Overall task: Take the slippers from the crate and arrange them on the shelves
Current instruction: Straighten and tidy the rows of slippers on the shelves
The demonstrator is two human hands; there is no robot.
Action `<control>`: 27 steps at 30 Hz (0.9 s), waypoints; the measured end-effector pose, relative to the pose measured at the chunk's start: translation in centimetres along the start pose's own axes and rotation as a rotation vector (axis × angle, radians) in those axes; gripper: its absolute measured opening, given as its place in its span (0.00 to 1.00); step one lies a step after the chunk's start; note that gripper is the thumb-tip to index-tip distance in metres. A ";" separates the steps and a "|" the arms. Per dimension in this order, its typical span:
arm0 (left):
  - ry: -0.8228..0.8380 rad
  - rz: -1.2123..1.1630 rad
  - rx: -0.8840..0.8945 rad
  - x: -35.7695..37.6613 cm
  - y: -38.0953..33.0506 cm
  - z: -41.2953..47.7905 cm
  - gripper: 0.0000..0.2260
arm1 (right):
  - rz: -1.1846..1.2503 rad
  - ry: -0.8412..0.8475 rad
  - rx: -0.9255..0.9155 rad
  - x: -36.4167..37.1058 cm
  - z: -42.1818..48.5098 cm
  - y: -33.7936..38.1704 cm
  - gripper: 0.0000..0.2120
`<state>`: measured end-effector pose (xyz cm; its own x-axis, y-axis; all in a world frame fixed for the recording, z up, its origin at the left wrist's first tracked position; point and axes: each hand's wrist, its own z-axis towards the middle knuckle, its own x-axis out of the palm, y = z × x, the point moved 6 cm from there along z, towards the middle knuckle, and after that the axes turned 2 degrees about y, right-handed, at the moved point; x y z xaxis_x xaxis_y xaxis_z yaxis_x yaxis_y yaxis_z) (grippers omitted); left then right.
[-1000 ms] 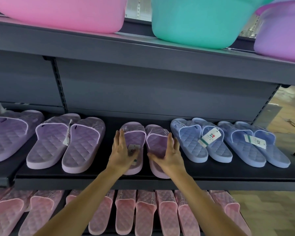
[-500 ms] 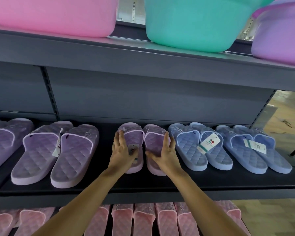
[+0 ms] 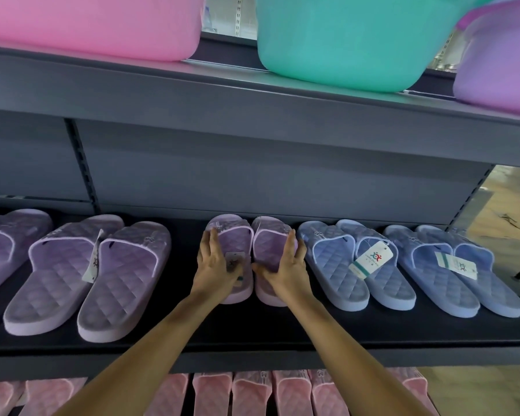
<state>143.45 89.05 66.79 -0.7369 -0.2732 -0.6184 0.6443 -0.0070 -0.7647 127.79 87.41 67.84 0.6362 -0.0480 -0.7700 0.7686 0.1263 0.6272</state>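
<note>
Squaring looks like the step: my left hand (image 3: pixel 215 267) and right hand (image 3: pixel 286 267) lie along the outer edges of the lilac pair (image 3: pixel 237 235) on the middle shelf (image 3: pixel 282 330), fingers (image 3: pixel 211 244) straight, slightly spread. I'd press evenly inward, level the heels, and stop short of the blue pair (image 3: pixel 339 274).

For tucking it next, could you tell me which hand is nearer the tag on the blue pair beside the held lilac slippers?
Right. The right hand presses the lilac pair's right side, just left of the tag; the left hand is farther left.
</note>
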 end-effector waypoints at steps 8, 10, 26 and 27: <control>0.069 -0.027 0.011 -0.8 -0.1 -0.1 0.40 | 0.020 0.084 -0.034 -1.3 -0.6 -0.3 0.47; 0.090 0.014 0.027 -1.6 -0.4 -0.4 0.38 | -0.010 0.075 -0.063 -2.0 -1.0 -0.2 0.45; -0.091 0.313 0.160 -11.7 0.6 -6.6 0.24 | -0.239 0.094 -0.438 -1.9 -5.2 6.1 0.35; -0.092 0.326 0.151 -12.4 1.2 -6.9 0.25 | -0.240 0.112 -0.444 -1.5 -5.4 6.6 0.35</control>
<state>151.95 99.11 72.32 -0.4713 -0.3695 -0.8009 0.8699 -0.0452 -0.4911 131.57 93.66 72.50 0.4156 -0.0238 -0.9092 0.7739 0.5345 0.3398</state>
